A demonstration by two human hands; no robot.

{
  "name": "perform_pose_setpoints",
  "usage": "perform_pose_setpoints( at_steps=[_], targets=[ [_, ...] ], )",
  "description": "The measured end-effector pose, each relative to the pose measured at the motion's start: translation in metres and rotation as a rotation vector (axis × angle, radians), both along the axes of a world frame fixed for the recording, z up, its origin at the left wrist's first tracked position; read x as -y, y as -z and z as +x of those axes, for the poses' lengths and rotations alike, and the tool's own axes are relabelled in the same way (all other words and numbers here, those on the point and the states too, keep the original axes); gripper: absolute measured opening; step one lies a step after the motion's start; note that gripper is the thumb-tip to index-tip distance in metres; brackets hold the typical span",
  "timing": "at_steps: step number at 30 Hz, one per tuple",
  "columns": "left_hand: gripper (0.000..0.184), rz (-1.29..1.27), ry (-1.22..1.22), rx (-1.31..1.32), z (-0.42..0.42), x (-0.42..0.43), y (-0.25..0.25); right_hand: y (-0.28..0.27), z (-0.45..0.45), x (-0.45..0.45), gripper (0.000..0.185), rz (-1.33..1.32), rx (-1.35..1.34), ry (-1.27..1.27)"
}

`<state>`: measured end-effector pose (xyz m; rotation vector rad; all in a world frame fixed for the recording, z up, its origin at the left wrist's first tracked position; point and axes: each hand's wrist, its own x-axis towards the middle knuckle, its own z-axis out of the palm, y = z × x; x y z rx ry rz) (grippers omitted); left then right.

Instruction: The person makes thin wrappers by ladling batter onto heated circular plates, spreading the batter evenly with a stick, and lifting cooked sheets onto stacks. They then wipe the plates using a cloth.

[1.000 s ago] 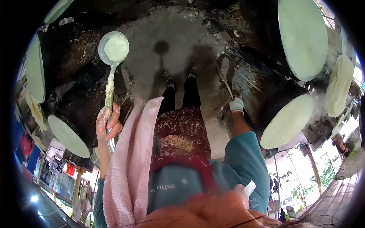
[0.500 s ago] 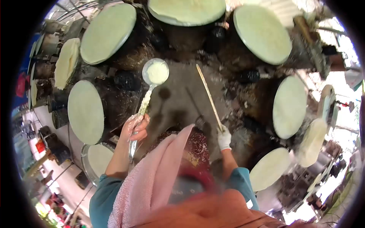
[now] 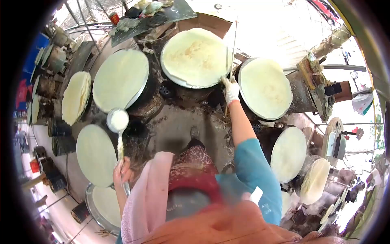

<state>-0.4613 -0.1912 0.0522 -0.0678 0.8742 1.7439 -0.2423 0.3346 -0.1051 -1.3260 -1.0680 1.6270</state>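
My left hand [image 3: 122, 171], bare and dusted white, is closed around the batter-caked handle of a ladle [image 3: 119, 120]. Pale batter fills the ladle's bowl, which is beside the rim of the upper-left griddle. In its white glove, my right hand [image 3: 231, 90] grips a thin wooden stick [image 3: 234, 44] that points up and away. The gloved fingertips are at the right edge of a large thin pancake [image 3: 195, 57] on the far middle griddle; whether they pinch it I cannot tell. That pancake has light brown patches at its centre.
Round griddles with pale pancakes ring me, including an upper-left one [image 3: 120, 79], an upper-right one [image 3: 266, 87], a left one [image 3: 96, 154] and a right one [image 3: 288, 154]. Folded pancake stacks stand at the left [image 3: 76, 97] and right [image 3: 315, 181]. A cardboard box [image 3: 207, 24] lies behind.
My right hand has reached forward to the far middle griddle's edge with the stick. The ladle has shifted left and lower in view. The head view has tilted upward.
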Motion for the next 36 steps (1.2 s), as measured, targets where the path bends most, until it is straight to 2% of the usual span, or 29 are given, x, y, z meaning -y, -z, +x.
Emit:
perform_pose_setpoints(
  at_steps=[1,3,4,5,7,8,11,14,15,17,18,20,24,25,27,28,29,31,34,35,36],
  targets=[
    [0.033,0.014,-0.045,0.022,0.0,-0.003,-0.004,-0.008,-0.013,-0.018,0.034,-0.008,0.006,0.029],
    [0.033,0.028,-0.122,0.041,-0.005,-0.023,-0.015,0.0,-0.038,-0.053,0.036,0.125,-0.142,0.098],
    [0.033,0.028,-0.149,0.039,-0.005,-0.034,-0.022,-0.005,-0.05,-0.061,0.032,0.18,-0.303,0.167],
    [0.032,0.031,-0.176,0.04,-0.005,-0.045,-0.028,0.006,-0.054,-0.078,0.029,0.149,-0.159,0.149],
    [0.032,0.012,-0.214,0.03,-0.011,-0.064,-0.035,-0.018,-0.059,-0.086,0.038,0.152,0.239,0.076],
    [0.032,-0.01,-0.226,0.016,-0.016,-0.074,-0.037,-0.018,-0.062,-0.094,0.037,0.137,0.388,0.04],
    [0.03,-0.039,-0.209,0.032,-0.037,-0.107,-0.035,-0.045,-0.075,-0.098,0.037,0.355,0.163,0.079],
    [0.027,-0.071,-0.099,0.054,-0.066,-0.147,-0.028,-0.115,-0.065,-0.088,0.038,0.378,0.262,0.101],
    [0.026,-0.069,0.007,-0.049,-0.082,-0.157,-0.021,-0.127,-0.055,-0.092,0.037,0.378,0.316,0.109],
    [0.027,-0.063,0.033,0.029,-0.102,-0.181,-0.01,-0.141,-0.024,-0.095,0.036,0.32,0.032,0.192],
    [0.028,0.035,0.131,0.012,-0.111,-0.194,-0.004,-0.177,-0.007,-0.078,0.036,0.331,-0.067,0.217],
    [0.028,0.122,0.216,0.017,-0.116,-0.222,0.003,-0.165,0.054,-0.092,0.038,0.417,0.049,0.34],
    [0.029,0.128,0.285,0.004,-0.095,-0.27,-0.014,-0.168,0.17,-0.079,0.043,0.404,-0.029,0.457],
    [0.029,0.171,0.331,0.011,-0.089,-0.278,-0.014,-0.154,0.198,-0.08,0.046,0.392,-0.043,0.465],
    [0.029,0.252,0.412,0.027,-0.075,-0.293,-0.01,-0.097,0.258,-0.093,0.037,0.336,-0.032,0.554],
    [0.029,0.256,0.417,0.018,-0.065,-0.299,-0.007,-0.058,0.286,-0.101,0.036,0.278,-0.164,0.587],
    [0.029,0.226,0.397,-0.001,-0.051,-0.305,-0.007,-0.047,0.3,-0.1,0.037,0.257,0.203,0.55],
    [0.031,0.158,0.354,-0.044,-0.021,-0.318,-0.012,-0.019,0.323,-0.104,0.042,0.207,0.186,0.521],
    [0.031,0.172,0.303,0.059,0.02,-0.327,-0.021,0.006,0.35,-0.112,0.065,0.193,0.453,0.4],
    [0.031,0.166,0.293,0.042,0.032,-0.33,-0.025,0.009,0.359,-0.11,0.073,0.179,0.595,0.402],
    [0.031,0.162,0.279,0.028,0.045,-0.332,-0.029,-0.023,0.355,-0.103,0.082,0.169,0.74,0.398]
  ],
)
